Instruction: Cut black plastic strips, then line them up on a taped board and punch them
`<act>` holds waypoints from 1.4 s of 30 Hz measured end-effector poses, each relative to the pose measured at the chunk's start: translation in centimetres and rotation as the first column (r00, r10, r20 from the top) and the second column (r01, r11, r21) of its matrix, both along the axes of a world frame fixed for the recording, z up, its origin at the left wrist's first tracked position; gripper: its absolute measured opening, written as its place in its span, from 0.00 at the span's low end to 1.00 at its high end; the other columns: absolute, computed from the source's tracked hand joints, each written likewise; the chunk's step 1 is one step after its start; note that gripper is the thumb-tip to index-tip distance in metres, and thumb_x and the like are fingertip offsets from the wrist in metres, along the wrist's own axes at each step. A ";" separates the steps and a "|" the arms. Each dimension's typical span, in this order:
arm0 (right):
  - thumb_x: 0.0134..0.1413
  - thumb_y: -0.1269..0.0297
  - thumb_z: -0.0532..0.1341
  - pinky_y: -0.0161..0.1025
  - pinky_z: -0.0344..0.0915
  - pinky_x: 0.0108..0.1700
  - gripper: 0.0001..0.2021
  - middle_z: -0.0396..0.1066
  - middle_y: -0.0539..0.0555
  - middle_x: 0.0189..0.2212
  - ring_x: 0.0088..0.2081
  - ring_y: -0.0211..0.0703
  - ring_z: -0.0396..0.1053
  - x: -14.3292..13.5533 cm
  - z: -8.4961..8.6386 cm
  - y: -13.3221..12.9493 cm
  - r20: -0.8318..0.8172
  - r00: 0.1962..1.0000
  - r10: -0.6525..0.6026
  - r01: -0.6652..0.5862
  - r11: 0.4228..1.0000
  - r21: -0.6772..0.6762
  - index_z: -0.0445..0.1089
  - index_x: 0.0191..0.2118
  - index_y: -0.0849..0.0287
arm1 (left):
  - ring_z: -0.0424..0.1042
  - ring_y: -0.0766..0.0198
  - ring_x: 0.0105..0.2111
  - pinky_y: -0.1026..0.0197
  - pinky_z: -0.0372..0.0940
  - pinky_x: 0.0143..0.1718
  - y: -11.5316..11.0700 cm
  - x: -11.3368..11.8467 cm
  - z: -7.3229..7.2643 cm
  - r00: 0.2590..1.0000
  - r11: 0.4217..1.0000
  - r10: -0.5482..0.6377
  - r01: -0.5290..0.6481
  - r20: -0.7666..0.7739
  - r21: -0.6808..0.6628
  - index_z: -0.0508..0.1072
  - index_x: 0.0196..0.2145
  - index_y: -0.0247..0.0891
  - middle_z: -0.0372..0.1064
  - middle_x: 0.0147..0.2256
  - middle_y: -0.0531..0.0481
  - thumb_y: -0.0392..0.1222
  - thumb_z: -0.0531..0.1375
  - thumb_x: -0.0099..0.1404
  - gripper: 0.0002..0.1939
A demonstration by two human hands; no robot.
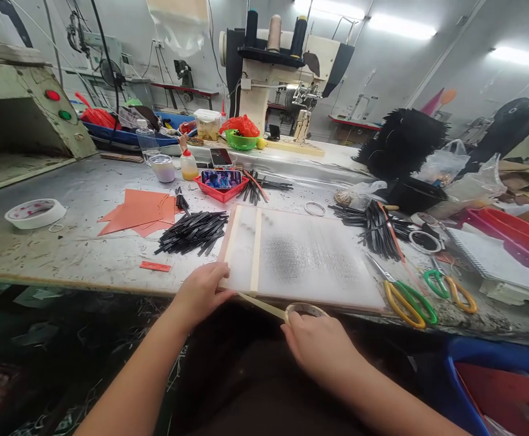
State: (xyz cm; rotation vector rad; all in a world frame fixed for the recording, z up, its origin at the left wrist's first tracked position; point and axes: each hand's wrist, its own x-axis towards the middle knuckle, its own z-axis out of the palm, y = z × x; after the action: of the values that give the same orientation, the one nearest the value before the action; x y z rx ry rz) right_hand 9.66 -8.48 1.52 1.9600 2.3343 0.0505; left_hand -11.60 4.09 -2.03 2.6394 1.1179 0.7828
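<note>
One scuffed grey-white worktable bears one translucent white rectangular sheet at its near edge. Right of it lie two green-and-yellow-handled scissors. The right hand grips one beige tape roll, partly covering it; the left hand pinches its pulled-out tail, fingertip contact unclear. Two narrow beige strips line the sheet's left.

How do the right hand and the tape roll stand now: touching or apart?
Touching. The head view shows the right hand gripping the tape roll, covering its near side.
</note>
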 end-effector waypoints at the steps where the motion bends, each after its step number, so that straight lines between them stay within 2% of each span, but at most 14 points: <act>1: 0.55 0.68 0.54 0.37 0.50 0.22 0.07 0.73 0.54 0.20 0.22 0.45 0.71 0.0 0.0 0.0 0.003 1.000 -0.006 0.006 1.000 -0.006 0.67 0.28 0.60 | 0.71 0.56 0.37 0.57 0.67 0.35 0.0 0.1 0.1 1.000 1.000 0.005 -0.005 -0.011 -0.001 0.67 0.34 0.40 0.71 0.36 0.46 0.44 0.61 0.55 0.09; 7: 0.53 0.68 0.54 0.36 0.50 0.23 0.06 0.72 0.53 0.22 0.24 0.44 0.70 0.1 0.7 -0.1 -0.046 0.996 -0.073 0.073 0.997 -0.008 0.67 0.29 0.60 | 0.68 0.54 0.40 0.54 0.64 0.41 -1.4 1.5 1.0 0.997 0.997 -0.064 0.066 -0.048 0.036 0.70 0.34 0.42 0.68 0.38 0.46 0.41 0.62 0.54 0.08; 9: 0.51 0.69 0.54 0.35 0.50 0.23 0.07 0.72 0.53 0.24 0.24 0.43 0.70 0.2 0.9 -0.3 -0.103 0.989 -0.103 0.101 0.995 -0.018 0.67 0.35 0.60 | 0.67 0.54 0.41 0.54 0.63 0.42 -2.3 2.1 1.0 0.993 0.993 -0.109 0.111 -0.040 0.043 0.71 0.35 0.43 0.68 0.39 0.47 0.40 0.61 0.55 0.08; 13: 0.48 0.71 0.52 0.34 0.55 0.24 0.25 0.71 0.56 0.37 0.26 0.43 0.71 0.2 1.0 -0.4 -0.149 0.987 -0.061 0.058 0.998 -0.026 0.59 0.55 0.60 | 0.67 0.57 0.39 0.55 0.62 0.41 -3.3 3.3 0.7 0.987 0.987 -0.160 0.160 0.009 0.026 0.71 0.33 0.41 0.68 0.36 0.48 0.37 0.59 0.58 0.04; 17: 0.46 0.74 0.53 0.35 0.62 0.32 0.26 0.59 0.66 0.53 0.35 0.45 0.72 -0.3 1.0 0.1 -0.148 0.989 -0.015 0.009 0.999 -0.042 0.61 0.55 0.60 | 0.68 0.59 0.37 0.55 0.61 0.39 -3.1 3.8 0.4 0.987 0.988 -0.156 0.157 0.032 -0.010 0.70 0.25 0.40 0.68 0.33 0.50 0.33 0.58 0.58 0.05; 19: 0.46 0.73 0.54 0.35 0.61 0.31 0.23 0.61 0.64 0.51 0.34 0.44 0.71 -0.7 1.1 0.5 -0.165 0.986 -0.001 -0.007 0.999 -0.052 0.64 0.51 0.60 | 0.68 0.59 0.37 0.55 0.60 0.39 -2.9 4.0 0.3 0.988 0.989 -0.149 0.150 0.039 -0.022 0.69 0.25 0.39 0.69 0.33 0.50 0.32 0.58 0.57 0.06; 22: 0.53 0.68 0.53 0.33 0.55 0.25 0.11 0.69 0.54 0.36 0.27 0.39 0.69 -1.3 0.9 1.4 -0.191 0.981 0.010 -0.022 0.998 -0.061 0.69 0.41 0.57 | 0.68 0.58 0.38 0.54 0.58 0.40 -3.0 4.1 0.4 0.990 0.990 -0.135 0.137 0.039 -0.040 0.68 0.25 0.39 0.69 0.34 0.50 0.32 0.58 0.57 0.05; 24: 0.58 0.65 0.52 0.32 0.50 0.23 0.09 0.69 0.50 0.30 0.24 0.37 0.68 -1.6 0.6 1.9 -0.207 0.978 0.000 -0.012 0.999 -0.053 0.69 0.36 0.56 | 0.67 0.58 0.38 0.54 0.57 0.40 -3.1 4.1 0.3 0.991 0.990 -0.128 0.129 0.034 -0.052 0.67 0.25 0.38 0.69 0.35 0.50 0.32 0.60 0.56 0.05; 27: 0.59 0.66 0.53 0.33 0.47 0.23 0.09 0.68 0.48 0.28 0.24 0.35 0.66 -1.5 0.0 2.3 -0.277 0.961 -0.022 0.017 1.000 -0.019 0.69 0.32 0.56 | 0.67 0.58 0.39 0.54 0.57 0.40 -3.2 4.2 0.4 0.993 0.990 -0.118 0.120 0.022 -0.070 0.67 0.25 0.38 0.69 0.35 0.50 0.33 0.62 0.55 0.06; 32: 0.57 0.65 0.54 0.31 0.52 0.25 0.10 0.66 0.47 0.26 0.23 0.33 0.64 -0.7 -1.1 2.5 -0.480 0.877 -0.029 0.033 0.999 -0.001 0.68 0.26 0.58 | 0.67 0.58 0.40 0.54 0.57 0.41 -3.5 4.3 0.8 0.996 0.991 -0.085 0.083 -0.008 -0.106 0.67 0.25 0.38 0.68 0.35 0.51 0.32 0.63 0.54 0.06; 33: 0.56 0.66 0.54 0.30 0.52 0.24 0.10 0.65 0.47 0.25 0.22 0.32 0.63 -0.6 -1.4 2.6 -0.510 0.860 -0.007 0.024 0.999 0.026 0.67 0.25 0.58 | 0.67 0.59 0.40 0.54 0.57 0.41 -3.5 4.3 0.9 0.997 0.991 -0.077 0.075 -0.015 -0.113 0.67 0.25 0.38 0.68 0.35 0.51 0.32 0.63 0.55 0.06; 35: 0.53 0.70 0.54 0.30 0.52 0.22 0.10 0.64 0.47 0.22 0.20 0.31 0.60 -0.6 -2.1 2.6 -0.551 0.827 0.113 -0.008 0.982 0.190 0.65 0.22 0.59 | 0.67 0.59 0.40 0.55 0.57 0.41 -3.6 4.4 1.1 0.998 0.990 -0.062 0.058 -0.029 -0.127 0.67 0.25 0.38 0.68 0.35 0.51 0.33 0.63 0.55 0.07; 38: 0.49 0.75 0.51 0.30 0.55 0.21 0.11 0.63 0.48 0.20 0.18 0.32 0.59 -0.8 -2.9 2.5 -0.540 0.769 0.342 -0.043 0.870 0.491 0.63 0.21 0.59 | 0.67 0.59 0.39 0.55 0.57 0.41 -3.5 4.6 1.2 0.998 0.990 -0.032 0.024 -0.051 -0.140 0.68 0.24 0.37 0.68 0.35 0.52 0.33 0.63 0.54 0.07; 42: 0.50 0.77 0.50 0.31 0.60 0.26 0.11 0.66 0.53 0.22 0.22 0.35 0.63 -0.3 -2.5 1.5 -0.515 0.720 0.466 -0.028 0.761 0.649 0.63 0.22 0.60 | 0.66 0.57 0.39 0.53 0.56 0.40 -3.4 4.9 1.2 0.996 0.991 0.011 -0.022 -0.085 -0.129 0.68 0.22 0.36 0.68 0.34 0.50 0.34 0.63 0.55 0.08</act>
State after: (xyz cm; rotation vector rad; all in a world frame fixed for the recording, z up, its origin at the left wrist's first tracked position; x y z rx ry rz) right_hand 9.40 -6.95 -1.03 2.1074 3.4304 0.1774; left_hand -6.69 0.68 -0.83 2.5791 1.1710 0.5853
